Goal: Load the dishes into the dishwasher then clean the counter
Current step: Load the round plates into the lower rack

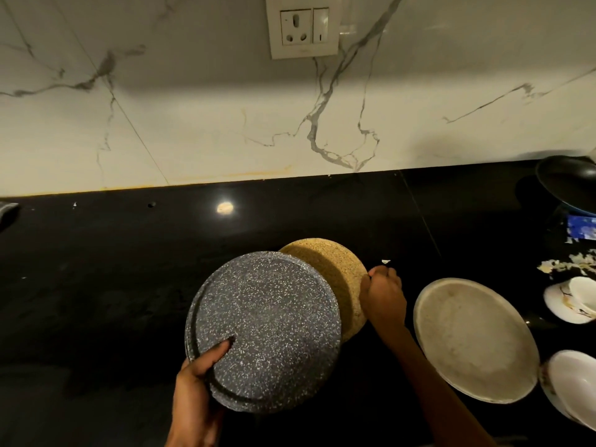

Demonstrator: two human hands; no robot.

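- Black glossy desk (113,285) backed by white marble-veined wall (193,124); socket plate (303,25) mounted at top.
- Grey speckled plate (263,332) gripped at lower rim by left hand (196,391), raised over desk.
- Tan speckled plate (335,279) tilted behind it, rim clasped by closed right hand (383,293).
- White plate (474,340), bowls (574,385), dark pan (567,185), crumbs (567,266) seen at right.

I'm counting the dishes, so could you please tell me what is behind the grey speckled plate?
A tan speckled plate, gripped by the right hand, shows behind the grey speckled plate in the left hand. Its lower left part is covered.
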